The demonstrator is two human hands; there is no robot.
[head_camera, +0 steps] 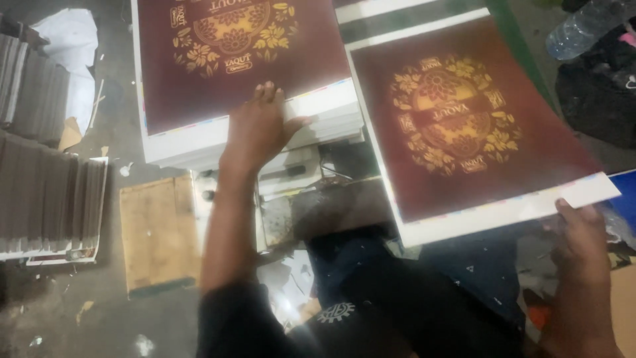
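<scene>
left hand (262, 126) on sheet stack (238, 66), right hand (583, 235) pinching loose maroon sheet (464, 126)

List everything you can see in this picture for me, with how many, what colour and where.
stack of printed sheets: one stack, maroon tops with gold floral design, white edges, top centre.
loose printed sheet: one, maroon and gold with white border, right of the stack, lifted at its near corner.
wooden board: one, tan, on the floor, lower left.
piles of grey sheets: several, grey, far left.
plastic bottle: one, clear, top right.
dark bag: one, black, right edge.
left hand: one, fingers resting on the stack's near edge.
right hand: one, holding the loose sheet's near corner.
</scene>
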